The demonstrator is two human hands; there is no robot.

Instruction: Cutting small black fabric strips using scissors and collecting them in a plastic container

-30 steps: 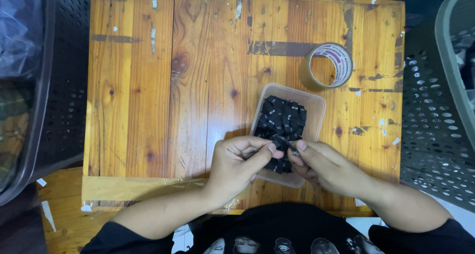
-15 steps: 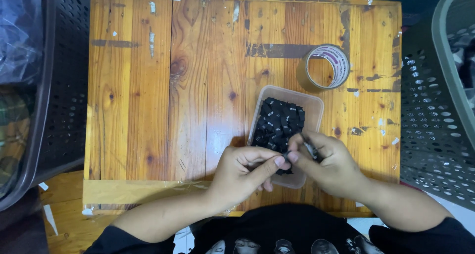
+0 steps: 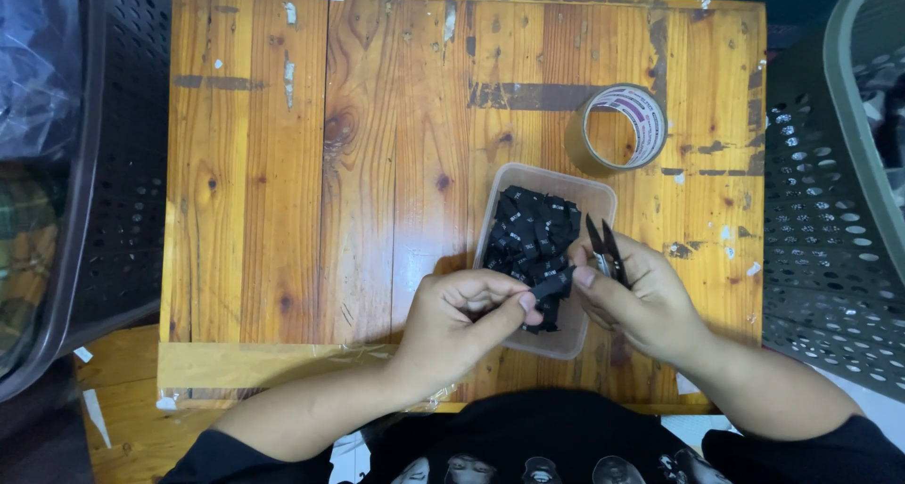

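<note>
Black woven fabric label [image 3: 551, 288], light and limp, was pinched at its ends between left hand [image 3: 462, 326] and right hand [image 3: 633, 297], just above the clear plastic tub [image 3: 598, 199]; small black snips [image 3: 603, 250] sat in the right palm.

One head-worn camera looks straight down, fairly close, on the wooden table [image 3: 283, 192]. The wearer's torso lies at 6 o'clock, with perforated baskets [image 3: 830, 220] cropped at 3 and 9 o'clock.
</note>
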